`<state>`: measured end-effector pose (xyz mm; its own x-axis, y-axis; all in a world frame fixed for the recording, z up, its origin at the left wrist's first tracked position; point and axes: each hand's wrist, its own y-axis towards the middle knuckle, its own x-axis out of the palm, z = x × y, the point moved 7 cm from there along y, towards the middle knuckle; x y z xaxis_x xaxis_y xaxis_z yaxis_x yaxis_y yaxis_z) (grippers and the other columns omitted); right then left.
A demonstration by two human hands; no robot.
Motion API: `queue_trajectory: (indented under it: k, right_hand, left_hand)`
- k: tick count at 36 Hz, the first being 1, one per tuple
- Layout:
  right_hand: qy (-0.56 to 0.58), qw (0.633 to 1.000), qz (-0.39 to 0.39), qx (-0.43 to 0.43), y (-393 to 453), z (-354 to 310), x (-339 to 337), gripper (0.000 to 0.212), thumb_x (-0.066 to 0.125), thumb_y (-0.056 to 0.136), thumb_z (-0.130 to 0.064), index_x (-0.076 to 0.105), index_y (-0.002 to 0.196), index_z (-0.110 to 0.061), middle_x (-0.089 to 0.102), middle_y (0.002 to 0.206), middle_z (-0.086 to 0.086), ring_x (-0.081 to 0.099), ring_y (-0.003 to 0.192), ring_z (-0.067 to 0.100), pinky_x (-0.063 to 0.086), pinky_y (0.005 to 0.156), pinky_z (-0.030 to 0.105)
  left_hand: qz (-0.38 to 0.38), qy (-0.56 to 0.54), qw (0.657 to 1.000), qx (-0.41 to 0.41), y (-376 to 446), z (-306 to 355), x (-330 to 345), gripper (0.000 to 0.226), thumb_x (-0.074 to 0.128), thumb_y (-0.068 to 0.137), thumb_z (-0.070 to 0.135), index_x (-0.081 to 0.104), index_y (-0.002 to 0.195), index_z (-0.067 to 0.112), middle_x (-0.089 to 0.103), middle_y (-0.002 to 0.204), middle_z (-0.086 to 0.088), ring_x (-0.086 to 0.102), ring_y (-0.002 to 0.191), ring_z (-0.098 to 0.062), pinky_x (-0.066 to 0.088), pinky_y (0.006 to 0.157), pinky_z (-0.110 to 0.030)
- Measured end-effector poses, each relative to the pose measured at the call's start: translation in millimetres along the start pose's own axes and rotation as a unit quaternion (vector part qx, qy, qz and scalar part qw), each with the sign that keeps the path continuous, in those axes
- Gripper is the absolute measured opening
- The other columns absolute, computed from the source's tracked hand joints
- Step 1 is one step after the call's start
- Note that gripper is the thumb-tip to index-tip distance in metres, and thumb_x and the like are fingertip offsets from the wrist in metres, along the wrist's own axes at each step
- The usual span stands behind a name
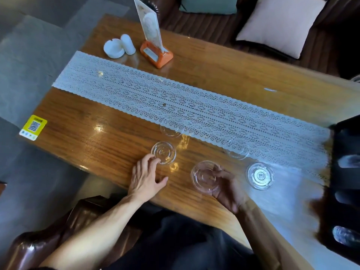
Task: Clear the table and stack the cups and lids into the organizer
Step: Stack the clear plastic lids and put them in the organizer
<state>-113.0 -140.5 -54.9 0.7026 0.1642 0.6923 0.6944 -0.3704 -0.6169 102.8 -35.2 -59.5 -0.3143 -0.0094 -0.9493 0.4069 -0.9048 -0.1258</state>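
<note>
Wood counter: long glossy brown wooden counter (101, 137), glass-like sheen w/ light glare; carries everything.
Runner: white lace table runner (175, 102) lying diagonally across the counter, far-left to near-right.
Organizer: black compartmented organizer (346, 184) at right edge, on the runner's end; pale rounded shapes show in its slots, prob. clear cups already stacked, can't tell for sure.
Seating: dark brown leather seat (39, 248) under the person's left arm; striped brown bench w/ white cushion (280, 24) and green cushion (208, 4) across the counter; grey floor at left.
Fixed bits: orange-based acrylic menu stand (153, 45), white ceramic ashtray (114, 48) and white cylinder (128, 44) just beside it at far end; yellow QR sticker (33, 127) at near-left corner.
Right hand: right hand (229, 190) fingers curled round a clear round plastic lid (205, 176), lifted and tilted off the counter.
Left hand: left hand (146, 178) fingers spread, tips touching rim of a second clear plastic lid (163, 152) lying flat; not gripped.
Lids left: third clear lid (260, 175) flat near the organizer; two fainter ones, (171, 129) at the runner's edge and (236, 149) on the lace.
Progress: approx. mid-task by my read. No loose cups visible on the counter; five lids not yet in the organizer.
</note>
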Motion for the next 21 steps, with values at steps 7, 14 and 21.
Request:
queue_trajectory:
  k: [7, 14, 21]
  right_hand:
    - [0.103, 0.992, -0.06, 0.045, -34, -6, 5, 0.067, 0.045, 0.085, -0.004, 0.025, 0.147, 0.012, 0.037, 0.154, 0.031, 0.037, 0.137, 0.053, 0.033, 0.104, 0.075]
    - [0.157, 0.975, -0.156, 0.002, -57, -20, 21, 0.062, 0.055, 0.093, -0.021, 0.027, 0.146, -0.005, 0.032, 0.158, 0.028, 0.027, 0.141, 0.06, 0.027, 0.109, 0.072]
    - [0.223, 0.964, -0.145, 0.003, -60, -26, 37, 0.042, 0.059, 0.095, -0.047, 0.048, 0.12, -0.015, 0.023, 0.157, 0.038, 0.036, 0.14, 0.053, 0.043, 0.099, 0.057]
  left_hand:
    - [-0.025, 0.004, 1.0, 0.01, 16, 15, -4, 0.08, 0.077, 0.071, 0.05, 0.047, 0.136, 0.017, 0.032, 0.149, -0.013, 0.041, 0.124, -0.035, 0.043, 0.1, -0.049]
    - [-0.059, 0.023, 0.998, -0.011, 30, 18, 2, 0.079, 0.07, 0.076, 0.059, 0.042, 0.14, 0.021, 0.019, 0.157, -0.011, 0.027, 0.137, -0.034, 0.036, 0.105, -0.049]
    - [-0.058, 0.059, 0.996, -0.014, 34, 19, 7, 0.067, 0.068, 0.079, 0.058, 0.05, 0.13, 0.018, 0.021, 0.157, -0.015, 0.03, 0.135, -0.038, 0.037, 0.1, -0.051]
